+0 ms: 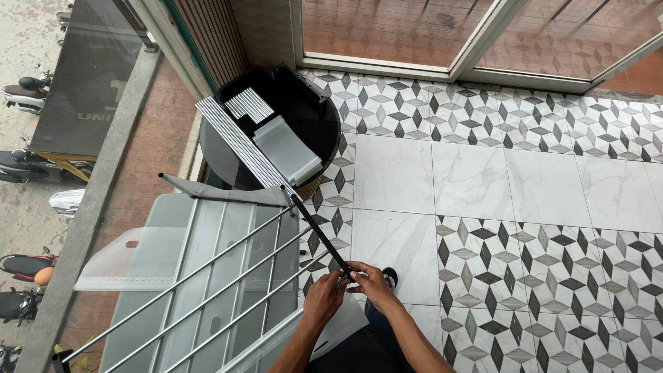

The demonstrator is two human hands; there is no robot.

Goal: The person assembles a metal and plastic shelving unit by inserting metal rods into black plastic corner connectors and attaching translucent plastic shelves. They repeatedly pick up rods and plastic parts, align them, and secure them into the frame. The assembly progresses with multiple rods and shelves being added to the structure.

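A folding metal drying rack point(228, 276) with several thin rails stands at the lower left, on a balcony edge. A black support rod point(314, 224) runs diagonally from its top corner down to my hands. My left hand point(323, 298) and my right hand point(369, 280) meet at the rod's lower end, fingers closed around it. My dark trousers and a shoe show just below the hands.
A round black table point(324, 131) with a folded metal rack and grey sheet on it stands behind the rack. Patterned and marble floor tiles point(483, 186) spread to the right. Sliding glass doors point(476, 41) close the far side. Parked scooters point(24, 90) line the street below at left.
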